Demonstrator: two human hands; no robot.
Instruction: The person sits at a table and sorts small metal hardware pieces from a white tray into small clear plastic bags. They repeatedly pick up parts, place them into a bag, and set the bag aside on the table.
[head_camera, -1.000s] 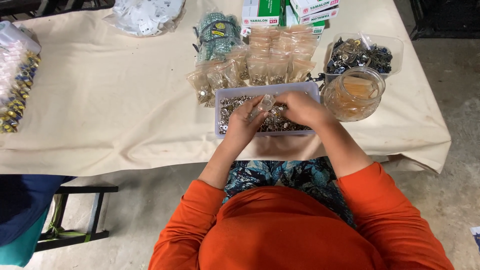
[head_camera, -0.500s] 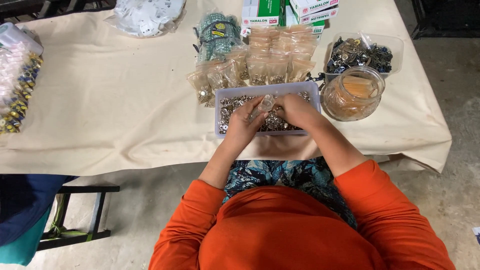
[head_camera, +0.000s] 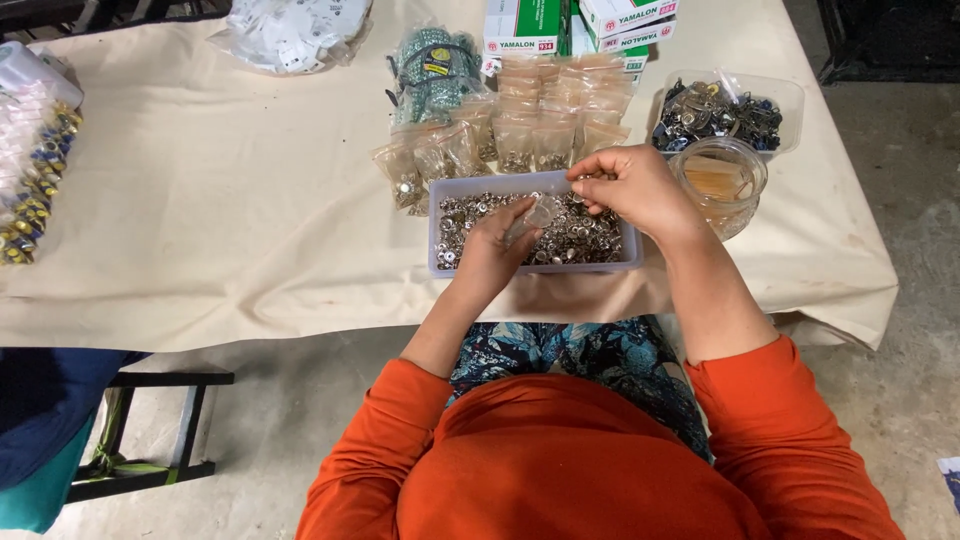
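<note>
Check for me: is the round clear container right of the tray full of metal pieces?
No, the round clear container holds only yellowish strips.

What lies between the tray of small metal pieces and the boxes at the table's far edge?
In the head view, rows of small clear bags holding metal pieces lie between the tray and the boxes. The right hand hovers over the tray's far rim.

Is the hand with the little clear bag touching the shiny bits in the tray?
Cannot tell. In the head view the left hand holds the small clear bag over the metal pieces in the tray, but the hand hides whatever lies beneath it.
</note>
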